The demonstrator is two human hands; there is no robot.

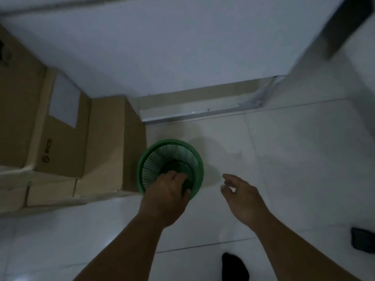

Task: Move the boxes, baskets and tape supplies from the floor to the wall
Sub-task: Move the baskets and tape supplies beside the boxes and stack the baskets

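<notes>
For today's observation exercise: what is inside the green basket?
The green basket shows pale slatted walls and a dark bottom. The left hand grips its near rim and hides that part of the inside.

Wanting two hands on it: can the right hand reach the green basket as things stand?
Probably yes: only bare floor lies between the right hand and the free right side of the basket; the left hand grips its near rim.

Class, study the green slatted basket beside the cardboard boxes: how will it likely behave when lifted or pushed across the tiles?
Probably light: the green basket has thin slatted walls, and the left hand alone grips its rim. Likely fairly stiff: the rim looks round under that grip. Pushed, it may slide easily on the glossy floor tiles.
</notes>
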